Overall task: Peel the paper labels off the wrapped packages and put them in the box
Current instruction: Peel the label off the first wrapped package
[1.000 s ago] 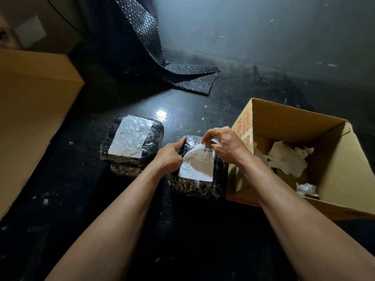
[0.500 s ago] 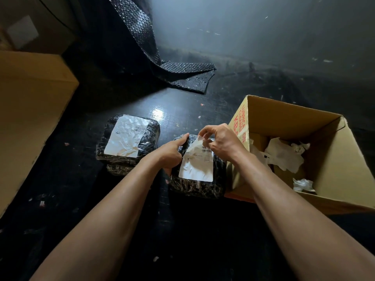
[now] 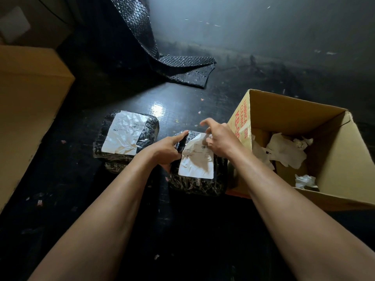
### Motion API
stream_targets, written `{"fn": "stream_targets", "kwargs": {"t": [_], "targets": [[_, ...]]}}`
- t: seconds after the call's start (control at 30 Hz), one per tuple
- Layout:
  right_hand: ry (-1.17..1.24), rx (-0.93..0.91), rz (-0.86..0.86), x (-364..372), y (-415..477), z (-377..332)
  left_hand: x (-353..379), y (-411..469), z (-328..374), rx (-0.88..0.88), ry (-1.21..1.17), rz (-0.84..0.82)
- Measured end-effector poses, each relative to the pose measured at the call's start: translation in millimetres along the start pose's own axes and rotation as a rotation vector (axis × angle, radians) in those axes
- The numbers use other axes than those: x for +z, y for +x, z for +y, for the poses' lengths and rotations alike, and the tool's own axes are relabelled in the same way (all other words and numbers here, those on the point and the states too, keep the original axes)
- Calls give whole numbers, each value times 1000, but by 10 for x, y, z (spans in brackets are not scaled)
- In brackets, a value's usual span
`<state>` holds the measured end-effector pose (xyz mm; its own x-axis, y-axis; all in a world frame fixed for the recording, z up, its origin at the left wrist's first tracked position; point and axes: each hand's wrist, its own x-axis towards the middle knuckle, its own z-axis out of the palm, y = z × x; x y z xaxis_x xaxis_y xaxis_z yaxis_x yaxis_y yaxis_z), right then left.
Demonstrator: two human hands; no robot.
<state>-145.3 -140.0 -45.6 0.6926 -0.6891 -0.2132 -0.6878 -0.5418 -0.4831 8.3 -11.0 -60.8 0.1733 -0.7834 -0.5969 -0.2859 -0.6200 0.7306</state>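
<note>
On the dark floor [image 3: 182, 230], a wrapped package [image 3: 194, 185] lies just left of the open box [image 3: 284, 110]. The left hand [image 3: 166, 149] grips the package's edge away from the box, and the right hand [image 3: 221, 138] pinches the label [image 3: 196, 163] at its lifted top corner.

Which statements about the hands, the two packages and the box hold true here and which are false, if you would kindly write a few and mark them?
1. The right hand pinches the far corner of the near label, which sits on the near package. True.
2. The left hand reaches inside the box. False: it grips the left edge of the near package.
3. The box is open and holds crumpled white paper. True.
4. The far package has no label. False: the far label, white and wrinkled, lies on its top.
</note>
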Motion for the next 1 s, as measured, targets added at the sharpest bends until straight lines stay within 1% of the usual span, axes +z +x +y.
{"fn": "stream_targets", "kwargs": {"t": [0.07,0.13,0.2,0.3,0.53,0.7,0.8,0.87,0.93,1.0], "targets": [[-97,6,7,-3,20,40,10,-10,21,13,4,4],[-141,-1,33,-19,30,43,14,6,20,51,25,22],[-129,11,68,-27,45,43,14,12,1,80,25,44],[-114,22,65,-16,84,57,27,-2,-47,81,-8,61],[-134,-28,62,-47,111,47,62,22,-91,38,-100,86],[-113,-84,84,-81,53,13,76,59,-181,44,-129,129],[-143,-107,89,-101,18,10,68,76,-197,62,-128,125],[-159,-103,72,-110,-3,19,59,62,-152,92,-83,115],[-163,-93,68,-111,-14,38,44,51,-91,118,17,100],[-158,-83,72,-114,-13,53,35,37,-32,127,93,51]]}}
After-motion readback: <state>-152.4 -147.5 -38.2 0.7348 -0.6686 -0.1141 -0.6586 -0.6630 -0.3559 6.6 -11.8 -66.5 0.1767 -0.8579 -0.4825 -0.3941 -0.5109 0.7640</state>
